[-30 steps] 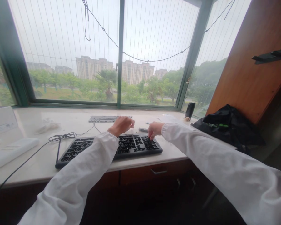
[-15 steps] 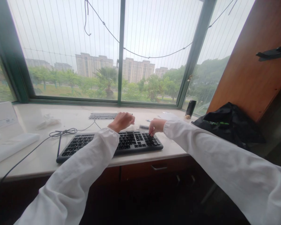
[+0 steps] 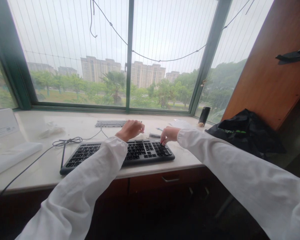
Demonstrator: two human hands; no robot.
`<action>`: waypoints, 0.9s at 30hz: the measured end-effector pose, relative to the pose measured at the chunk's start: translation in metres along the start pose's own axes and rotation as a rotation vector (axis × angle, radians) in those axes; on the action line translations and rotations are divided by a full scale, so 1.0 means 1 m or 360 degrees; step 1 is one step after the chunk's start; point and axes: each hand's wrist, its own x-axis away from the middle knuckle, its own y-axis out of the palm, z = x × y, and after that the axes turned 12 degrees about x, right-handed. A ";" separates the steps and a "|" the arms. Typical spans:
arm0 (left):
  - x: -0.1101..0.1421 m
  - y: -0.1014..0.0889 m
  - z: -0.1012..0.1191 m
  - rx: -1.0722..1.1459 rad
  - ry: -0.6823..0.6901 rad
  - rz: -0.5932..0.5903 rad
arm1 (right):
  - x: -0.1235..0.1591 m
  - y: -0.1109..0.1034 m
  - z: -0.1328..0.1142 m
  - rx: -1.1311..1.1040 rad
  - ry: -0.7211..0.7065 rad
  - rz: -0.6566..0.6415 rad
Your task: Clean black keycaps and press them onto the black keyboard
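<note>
A black keyboard (image 3: 148,154) lies near the counter's front edge, partly covered by my left sleeve. My left hand (image 3: 130,130) hovers over its back edge, fingers curled closed; whatever they may hold is hidden. At the number pad on the right end, the fingertips of my right hand (image 3: 169,134) are pinched together and touch the keys. I cannot make out what sits between them. Behind the keyboard, between my hands, is a small grey object (image 3: 154,135). Farther back lies a flat grey strip with rows (image 3: 110,123), partly behind my left hand.
A tied cable (image 3: 68,141) runs over the white counter (image 3: 187,160) at left. Clear plastic (image 3: 51,130) and a white box-like thing (image 3: 5,133) lie beyond it. To the right stand a black cylinder (image 3: 204,115) and a black bag (image 3: 242,131). The window (image 3: 127,110) borders the back.
My right hand has shifted very slightly to the right, still pinched at the number pad. My left hand stays nearly where it was.
</note>
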 end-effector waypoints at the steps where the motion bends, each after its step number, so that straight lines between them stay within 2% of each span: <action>1: 0.000 0.000 0.000 -0.0005 -0.0007 -0.0002 | 0.000 0.000 0.000 -0.0009 0.0003 0.0000; 12: 0.000 -0.002 0.004 -0.0035 -0.0056 -0.0007 | -0.004 0.000 0.001 -0.0021 -0.0040 0.0046; 21: 0.000 -0.002 0.004 -0.0058 -0.0062 -0.0012 | -0.007 -0.006 -0.012 0.0096 0.0077 -0.0065; 27: 0.000 -0.001 0.003 -0.0067 -0.0049 -0.0006 | -0.003 -0.008 -0.015 0.0064 0.0046 -0.0082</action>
